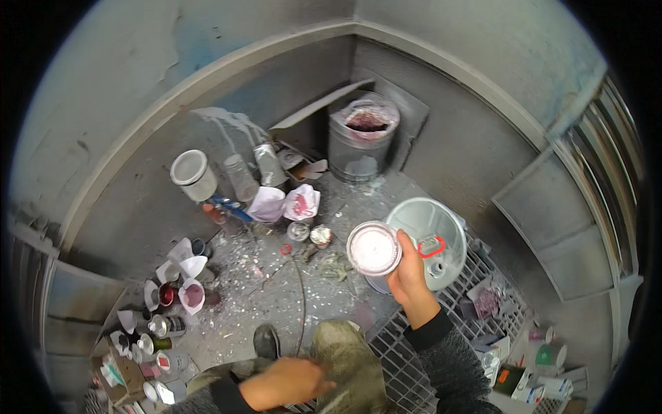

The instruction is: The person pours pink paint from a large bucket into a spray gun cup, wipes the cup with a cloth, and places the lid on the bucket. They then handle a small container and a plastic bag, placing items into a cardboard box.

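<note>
My right hand (pixel 411 279) holds a round container (pixel 373 246) with a whitish, pink-stained top, fingers wrapped round its side. Just beyond it stands a large pale plastic drum (pixel 448 265) with a red handle, partly behind that container. My left hand (pixel 293 378) is low in front of my knee (pixel 341 341), its fingers bent and blurred by motion; whether it holds anything is unclear.
A metal bin (pixel 360 155), a white bucket (pixel 193 176) and paint-stained cups (pixel 301 200) stand along the walls. More cups (pixel 192 295), cans (pixel 165 324) and boxes (pixel 121 372) line the left. A grate (pixel 389 348) lies at right on the splattered floor (pixel 241 276).
</note>
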Available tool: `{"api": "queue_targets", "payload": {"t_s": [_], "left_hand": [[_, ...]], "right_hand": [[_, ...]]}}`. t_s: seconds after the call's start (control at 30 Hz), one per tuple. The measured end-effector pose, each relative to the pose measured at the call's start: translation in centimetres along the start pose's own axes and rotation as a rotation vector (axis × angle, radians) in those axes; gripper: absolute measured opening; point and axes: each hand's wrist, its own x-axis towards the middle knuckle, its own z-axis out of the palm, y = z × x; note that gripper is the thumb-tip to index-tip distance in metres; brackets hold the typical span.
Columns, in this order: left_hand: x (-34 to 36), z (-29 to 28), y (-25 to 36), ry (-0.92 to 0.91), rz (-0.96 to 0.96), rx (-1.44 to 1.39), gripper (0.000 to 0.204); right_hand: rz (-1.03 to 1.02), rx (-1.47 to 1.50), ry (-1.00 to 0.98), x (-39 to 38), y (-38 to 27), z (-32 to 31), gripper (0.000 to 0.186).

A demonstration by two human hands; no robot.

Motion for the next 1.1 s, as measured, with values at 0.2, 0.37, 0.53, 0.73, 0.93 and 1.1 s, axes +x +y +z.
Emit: {"api": "queue_targets", "payload": {"t_s": [0.2, 0.37, 0.53, 0.73, 0.93, 1.1], "left_hand": [[3.7, 1.0, 2.0, 0.259, 0.077, 0.171, 0.042], [6.4, 4.2, -0.5, 0.437, 0.167, 0.374, 0.029], [10.7, 9.0, -1.3, 0.557, 0.149, 0.416, 0.017], [12.2, 11.2, 0.2, 0.393, 0.246, 0.298, 0.020], [12.0, 9.0, 0.9, 0.301, 0.251, 0.246, 0.021], [14.3, 10.9, 1.5, 0.379, 0.109, 0.134, 0.022]], "right_hand": [[0.026, -0.062, -0.072, 5.1, 3.7, 5.2, 0.044], [0.032, -0.067, -0.138, 9.3, 5.5, 9.3, 0.044], [-0.028, -0.104, -0.125, 12.3, 6.1, 12.3, 0.044], [0.050, -0.153, -0.131, 14.6, 6.7, 14.1, 0.045], [0.106, -0.143, -0.165, 17.0, 7.5, 14.6, 0.049], [0.102, -0.162, -0.163, 18.2, 7.4, 14.5, 0.050]]}}
